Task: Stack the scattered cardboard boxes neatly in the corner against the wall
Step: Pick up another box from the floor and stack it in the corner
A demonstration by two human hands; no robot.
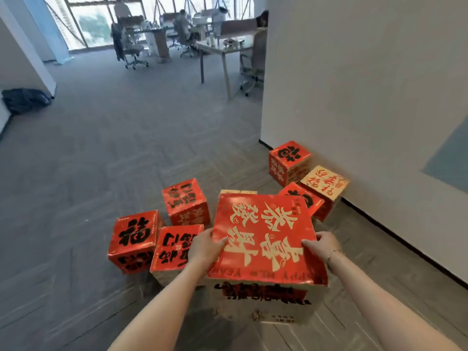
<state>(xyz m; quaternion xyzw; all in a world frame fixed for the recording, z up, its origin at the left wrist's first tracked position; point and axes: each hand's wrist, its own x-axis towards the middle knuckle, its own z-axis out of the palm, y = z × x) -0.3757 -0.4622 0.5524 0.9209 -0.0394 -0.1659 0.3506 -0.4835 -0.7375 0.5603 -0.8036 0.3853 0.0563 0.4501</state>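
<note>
Both hands grip the big red box (266, 236) by its sides, left hand (203, 247) and right hand (320, 245); its underside's blurry, and it hides part of a cream box (238, 192).

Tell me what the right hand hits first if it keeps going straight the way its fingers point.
The right hand grips the big red box, fingers pointing leftward across its top. Going on, it would probably slide over the lid toward the left hand; depth is uncertain.

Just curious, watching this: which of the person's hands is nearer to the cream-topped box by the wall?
Right. The right hand grips the big red box's right edge, on the cream-topped box's side; the left hand grips its left edge, farther off.
</note>
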